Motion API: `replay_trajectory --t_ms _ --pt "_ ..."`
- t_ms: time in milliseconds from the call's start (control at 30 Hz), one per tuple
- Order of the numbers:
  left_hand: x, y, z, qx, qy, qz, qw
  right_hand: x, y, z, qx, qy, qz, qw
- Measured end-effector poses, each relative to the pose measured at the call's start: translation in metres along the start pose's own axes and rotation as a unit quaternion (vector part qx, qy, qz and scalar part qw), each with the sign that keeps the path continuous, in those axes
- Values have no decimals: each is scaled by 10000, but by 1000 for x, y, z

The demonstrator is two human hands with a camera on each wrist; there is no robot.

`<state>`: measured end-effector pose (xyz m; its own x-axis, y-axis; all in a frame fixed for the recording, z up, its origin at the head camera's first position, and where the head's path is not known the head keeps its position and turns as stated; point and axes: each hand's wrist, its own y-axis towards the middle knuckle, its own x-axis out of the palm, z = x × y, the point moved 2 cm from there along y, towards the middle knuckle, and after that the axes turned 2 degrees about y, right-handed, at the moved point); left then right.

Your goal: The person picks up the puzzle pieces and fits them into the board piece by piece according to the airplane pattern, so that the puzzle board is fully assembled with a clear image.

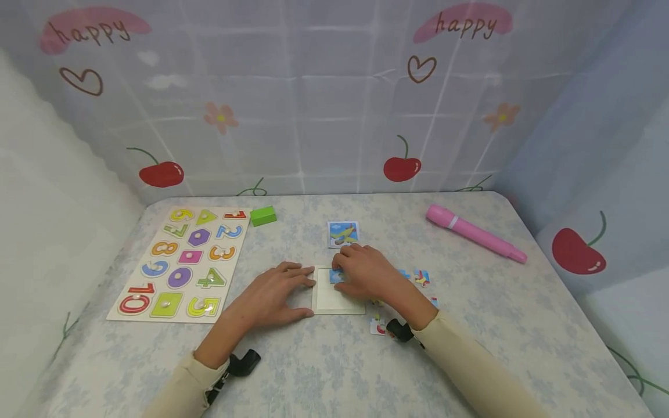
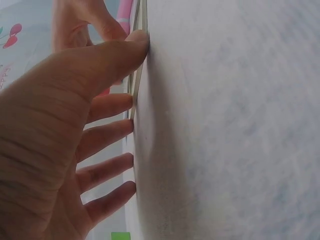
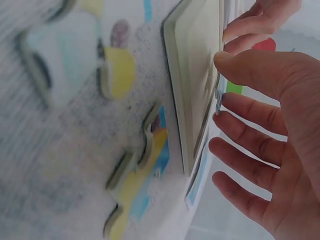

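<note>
A shallow cream puzzle tray (image 1: 326, 303) lies flat on the table between the hands. My left hand (image 1: 272, 296) rests at its left side, fingers spread and fairly straight, with fingertips and thumb touching the rim. Over the tray's upper left part, my right hand (image 1: 368, 271) pinches a small blue jigsaw piece (image 1: 335, 276) between thumb and fingers. In the right wrist view that piece (image 3: 218, 100) shows edge-on; whether it touches the tray floor I cannot tell. Loose jigsaw pieces (image 1: 421, 277) lie right of the tray, partly hidden beneath the right forearm.
A picture card with a yellow-green plane (image 1: 343, 233) lies behind the tray. On the left is a number-and-shape peg board (image 1: 177, 277), with a green block (image 1: 263, 216) at its upper right corner. A pink marker-shaped stick (image 1: 475, 233) lies at the back right.
</note>
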<state>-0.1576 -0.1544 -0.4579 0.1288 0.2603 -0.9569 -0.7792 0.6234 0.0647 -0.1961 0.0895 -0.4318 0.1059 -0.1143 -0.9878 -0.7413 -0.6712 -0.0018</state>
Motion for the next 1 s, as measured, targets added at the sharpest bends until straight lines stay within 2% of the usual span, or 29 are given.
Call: replay_trajectory --t_ms 267,433,600,1000 --pt "0 0 1 42 67 -5 10000 7 13 -1 -38 91 -92 9999" --pt "0 0 1 45 23 19 10000 9 19 -4 -181 108 -16 9998" --pt "1 0 0 63 -22 38 10000 9 21 -8 -317 36 33 9995" --pt "1 -1 0 33 -67 58 10000 7 21 -8 -326 139 -15 9994"
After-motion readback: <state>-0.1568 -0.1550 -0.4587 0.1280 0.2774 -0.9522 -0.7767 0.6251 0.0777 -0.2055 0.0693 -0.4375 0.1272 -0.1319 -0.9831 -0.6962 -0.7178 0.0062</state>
